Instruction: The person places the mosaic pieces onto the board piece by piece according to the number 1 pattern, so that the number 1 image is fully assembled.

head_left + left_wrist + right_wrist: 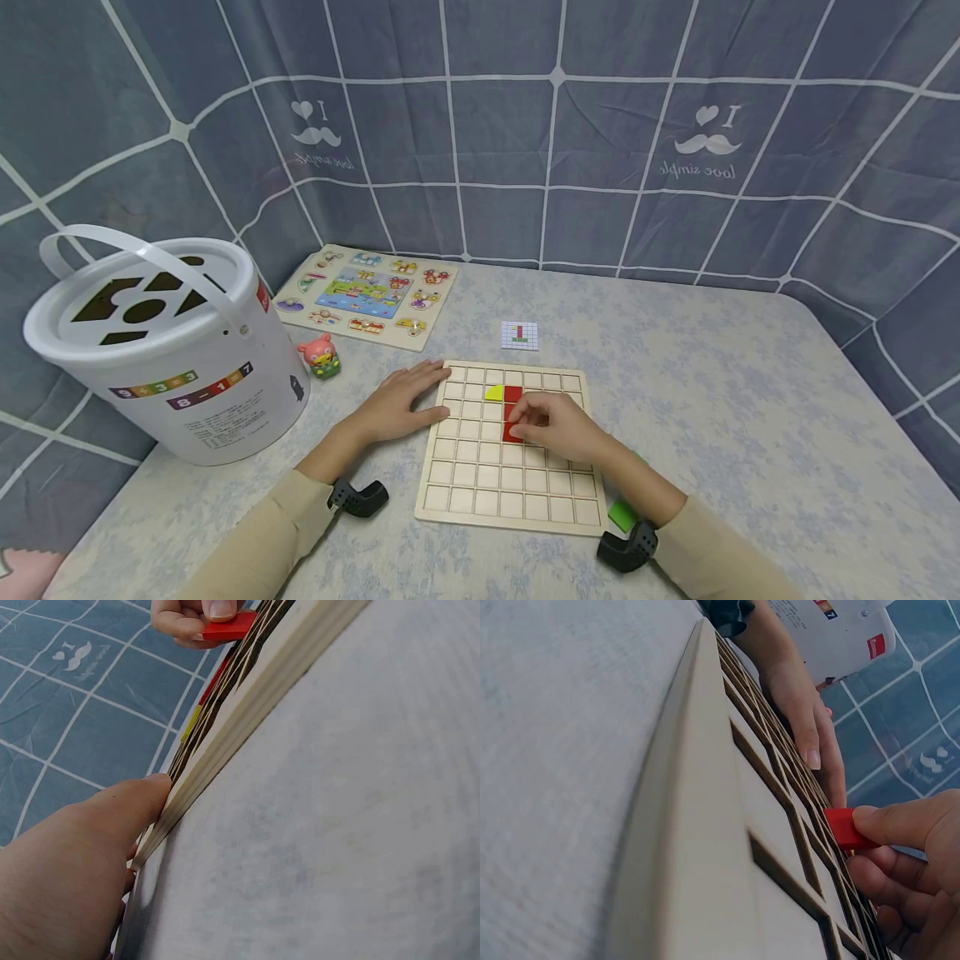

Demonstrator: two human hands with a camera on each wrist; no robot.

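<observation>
A wooden grid board (pixel 487 502) lies flat on the table. My right hand (pixel 558 427) pinches a red square tile (pixel 846 828) between thumb and fingers, tilted at the grid. Above the fingertips, a red tile (pixel 513 393) sits in a cell beside a yellow quarter-round tile (pixel 494 393). More red shows directly below it, partly covered by the fingers. At the board's left edge rests my left hand (pixel 401 403), thumb and fingers extended against the rim. A green tile (pixel 622 515) lies beside the board, partly behind the right wrist.
Behind the board lies a small pattern card (pixel 520 335). A white lidded bucket (pixel 217 392) stands at the left, with a pink toy figure (pixel 320 357) beside it. Farther back is a wooden picture puzzle (pixel 367 293). A tiled-pattern curtain (pixel 502 133) surrounds the table.
</observation>
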